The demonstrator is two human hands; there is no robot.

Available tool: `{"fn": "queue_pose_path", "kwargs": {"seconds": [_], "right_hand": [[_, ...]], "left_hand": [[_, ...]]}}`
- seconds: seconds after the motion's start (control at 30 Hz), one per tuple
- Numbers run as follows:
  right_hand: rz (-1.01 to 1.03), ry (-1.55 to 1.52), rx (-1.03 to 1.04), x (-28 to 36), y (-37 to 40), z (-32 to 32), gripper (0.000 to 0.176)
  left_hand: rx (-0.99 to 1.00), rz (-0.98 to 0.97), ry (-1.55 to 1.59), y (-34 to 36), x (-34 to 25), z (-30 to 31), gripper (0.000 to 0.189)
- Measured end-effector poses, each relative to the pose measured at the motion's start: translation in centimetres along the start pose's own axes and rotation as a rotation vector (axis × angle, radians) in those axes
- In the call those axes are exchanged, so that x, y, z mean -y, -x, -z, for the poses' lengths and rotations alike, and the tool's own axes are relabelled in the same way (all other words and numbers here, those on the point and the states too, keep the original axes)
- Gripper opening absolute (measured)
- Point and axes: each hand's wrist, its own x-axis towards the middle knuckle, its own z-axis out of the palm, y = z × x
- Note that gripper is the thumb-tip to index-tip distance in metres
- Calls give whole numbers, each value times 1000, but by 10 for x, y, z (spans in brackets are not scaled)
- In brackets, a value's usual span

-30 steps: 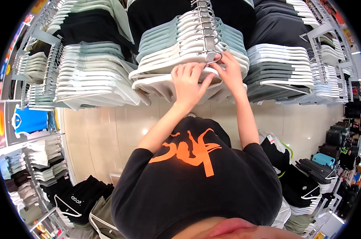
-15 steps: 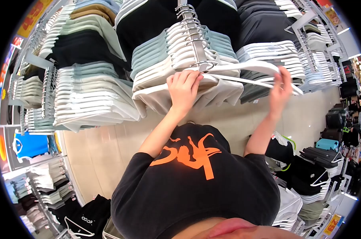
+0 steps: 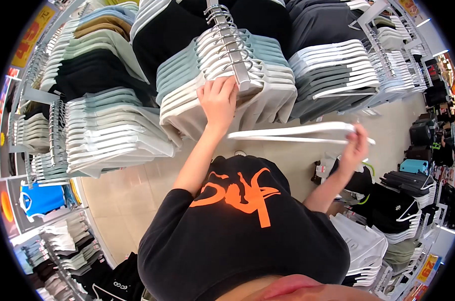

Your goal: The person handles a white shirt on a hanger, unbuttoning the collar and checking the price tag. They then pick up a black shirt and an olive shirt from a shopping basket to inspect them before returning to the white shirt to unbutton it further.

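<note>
In the head view my right hand (image 3: 356, 147) is closed round one end of a white hanger (image 3: 292, 133), which bears no garment and hangs in the air to the right of the rail, apart from it. My left hand (image 3: 218, 103) rests at the front of the beige garments (image 3: 265, 103), just left of the tip of the metal rail (image 3: 241, 78). Its fingers are bent together over the front hanger's area; what they grip is hidden. Behind the beige garments, teal ones (image 3: 179, 70) hang on white hangers from the same rail.
Racks of pale garments (image 3: 107, 135) stand on the left and grey ones (image 3: 317, 95) on the right. Black clothes (image 3: 383, 218) hang at the lower right, near a white garment (image 3: 357, 241). Tiled floor (image 3: 132, 200) shows between the racks and my body.
The white hanger has come away from the rail and moved down and right with my right hand. My left hand remains at the rail's front, slightly higher in view.
</note>
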Motion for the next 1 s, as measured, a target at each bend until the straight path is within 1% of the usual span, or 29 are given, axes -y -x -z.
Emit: {"fn": "queue_pose_path", "kwargs": {"seconds": [0.03, 0.07, 0.1, 0.17, 0.2, 0.27, 0.3, 0.4, 0.5, 0.6, 0.63, 0.73, 0.77, 0.8, 0.87, 0.9, 1.0], "right_hand": [[17, 74, 96, -1, 0, -17, 16], [85, 109, 138, 6, -1, -38, 16], [86, 135, 220, 15, -1, -54, 14], [157, 83, 318, 21, 1, -84, 12], [180, 58, 387, 26, 1, -94, 11], [188, -4, 421, 28, 2, -112, 12], [155, -15, 428, 25, 2, -119, 12], [75, -49, 447, 17, 7, -135, 13], [36, -75, 470, 9, 14, -145, 13], [48, -72, 465, 3, 21, -152, 14], [86, -76, 455, 1, 21, -154, 15], [166, -63, 433, -1, 22, -157, 16], [171, -47, 435, -1, 23, -156, 18], [174, -28, 434, 0, 25, -155, 20], [236, 131, 344, -5, 37, -154, 27], [264, 216, 295, -10, 44, -153, 31], [136, 214, 161, -32, 80, -150, 43]], "left_hand": [[-5, -4, 11, 0, 1, 0, 17], [-10, -7, 21, 0, 1, 0, 18], [6, -3, 59, 0, 2, 2, 18], [37, 5, 132, 1, 4, 7, 19], [27, 72, 226, 1, 4, 12, 19], [5, 207, 416, 4, 1, 32, 20], [-5, 257, 437, 8, 5, 43, 21], [-33, 253, 402, 25, 20, 69, 19], [139, 349, 445, 40, 18, 85, 17], [202, 346, 405, 57, 17, 78, 19], [248, 352, 382, 60, 15, 77, 24], [248, 312, 273, 71, 13, 73, 29], [262, 350, 281, 74, 12, 74, 32], [243, 337, 225, 77, 15, 73, 32], [208, 302, 123, 84, 20, 70, 32], [165, 344, 119, 85, 18, 71, 33], [21, 270, 67, 96, 15, 68, 34]]}}
